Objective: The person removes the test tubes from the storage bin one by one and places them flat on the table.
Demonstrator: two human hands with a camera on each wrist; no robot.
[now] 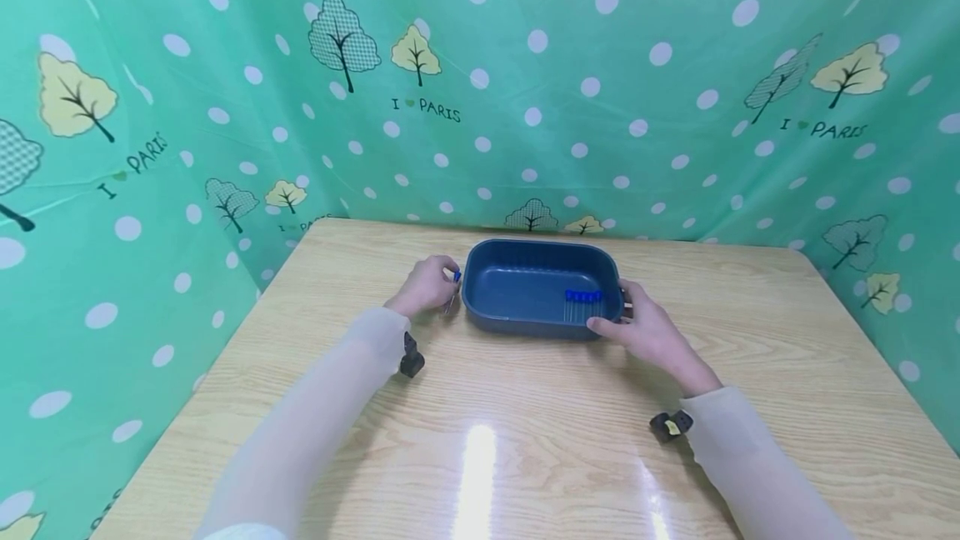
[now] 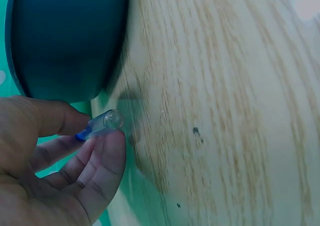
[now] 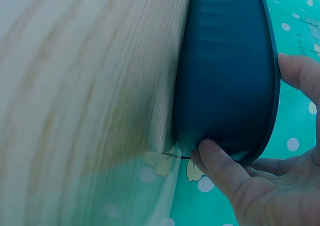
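Note:
A dark blue rectangular plastic basin (image 1: 525,327) with rounded corners stands on the table. Inside it, at the right, several clear tubes with blue caps (image 1: 583,296) lie side by side. Just left of the basin, my left hand (image 1: 426,286) pinches one clear test tube (image 2: 106,123) with a blue cap between thumb and fingers; its rounded end points toward the wrist camera. My right hand (image 1: 651,336) grips the basin's right end, thumb at the rim and fingers against the outer wall (image 3: 225,86).
The pale wood-grain table (image 1: 540,398) spreads in front of the basin and to both sides. A green dotted curtain (image 1: 562,107) with printed trees hangs behind and at the sides. Small dark cameras (image 1: 411,357) are strapped to both wrists.

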